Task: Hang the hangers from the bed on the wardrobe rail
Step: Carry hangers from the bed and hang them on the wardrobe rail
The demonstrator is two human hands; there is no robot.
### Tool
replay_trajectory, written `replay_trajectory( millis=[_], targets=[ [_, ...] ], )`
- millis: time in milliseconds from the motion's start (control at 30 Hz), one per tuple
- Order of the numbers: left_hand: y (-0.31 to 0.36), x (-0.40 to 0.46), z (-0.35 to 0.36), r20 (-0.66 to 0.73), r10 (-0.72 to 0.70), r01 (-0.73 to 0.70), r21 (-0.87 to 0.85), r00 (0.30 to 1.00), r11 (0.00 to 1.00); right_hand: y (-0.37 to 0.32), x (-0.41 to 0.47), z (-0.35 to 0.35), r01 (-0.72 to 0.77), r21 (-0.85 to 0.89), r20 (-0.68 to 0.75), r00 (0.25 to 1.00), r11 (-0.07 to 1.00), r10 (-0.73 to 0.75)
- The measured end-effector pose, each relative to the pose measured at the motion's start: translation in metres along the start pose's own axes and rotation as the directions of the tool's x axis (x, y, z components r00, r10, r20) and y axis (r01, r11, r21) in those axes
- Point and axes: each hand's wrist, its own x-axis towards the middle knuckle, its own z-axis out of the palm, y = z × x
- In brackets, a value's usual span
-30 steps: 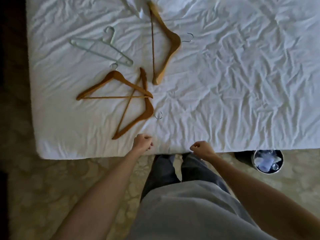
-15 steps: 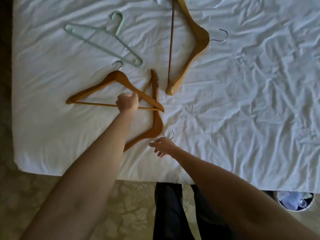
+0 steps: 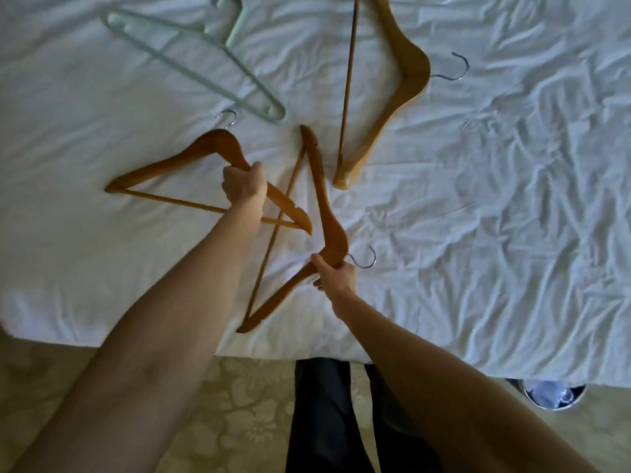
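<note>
Bed [image 3: 495, 199]: a white, wrinkled sheet covers it; its near edge runs across the lower part of the view and its left edge shows at the far left. To the right of the hangers the sheet is wide and bare.
Floor [image 3: 222, 421]: patterned carpet in front of the near edge of the bed, where the person's dark trouser legs [image 3: 324, 421] stand.
Pale wooden hanger [image 3: 406, 83]: lies on the bed beyond the two brown ones, its metal hook pointing right, its lower end just beside the tip of the right brown hanger.
Left brown hanger [image 3: 164, 169]: on the bed left of the pale one; its right arm crosses over the bar of the other brown hanger.
Right brown hanger [image 3: 324, 206]: nearest to the bed's near edge, its lower tip close to that edge, its hook pointing right.
Green plastic hanger [image 3: 191, 59]: far-left part of the bed, apart from the hands, its end near the left brown hanger's hook.
Bin [image 3: 553, 394]: on the floor under the bed's near edge, at the right, partly hidden.
Left hand [image 3: 244, 184]: fingers wrapped around the right arm of the left brown hanger.
Right hand [image 3: 336, 276]: fingers curled around the neck of the right brown hanger, beside its hook.
</note>
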Motion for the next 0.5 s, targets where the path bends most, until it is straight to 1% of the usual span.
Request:
replay_trajectory(
  millis=[100,167,233,300,333,400,467,500],
  targets=[
    [-0.002,-0.034,-0.039,0.009,0.025,-0.025,-0.011,1.000,1.000,-0.021,-0.028,-0.029,0.146,-0.032,0.037,0.989,0.989,-0.145],
    [-0.007,-0.062,-0.071,0.044,0.056,-0.054,-0.045,0.997,0.998,-0.036,-0.054,-0.043,0.280,-0.124,0.072,0.959,0.952,-0.272],
    [-0.017,-0.088,-0.097,0.065,0.077,-0.073,-0.054,0.995,0.996,-0.051,-0.078,-0.053,0.402,-0.238,0.126,0.915,0.884,-0.382],
    [-0.029,-0.120,-0.125,0.078,0.097,-0.089,-0.103,0.992,0.991,-0.068,-0.109,-0.060,0.514,-0.327,0.209,0.857,0.793,-0.470],
    [-0.034,-0.139,-0.138,0.081,0.111,-0.099,-0.130,0.991,0.986,-0.078,-0.126,-0.063,0.566,-0.372,0.258,0.825,0.736,-0.504],
    [-0.046,-0.174,-0.159,0.106,0.121,-0.101,-0.172,0.987,0.980,-0.094,-0.154,-0.067,0.652,-0.410,0.350,0.758,0.638,-0.551],
    [-0.061,-0.210,-0.178,0.103,0.106,-0.078,-0.246,0.989,0.966,-0.105,-0.186,-0.070,0.703,-0.420,0.444,0.711,0.574,-0.546],
    [-0.068,-0.227,-0.186,0.079,0.096,-0.069,-0.296,0.992,0.953,-0.108,-0.199,-0.070,0.731,-0.411,0.490,0.681,0.545,-0.544]
  ],
)
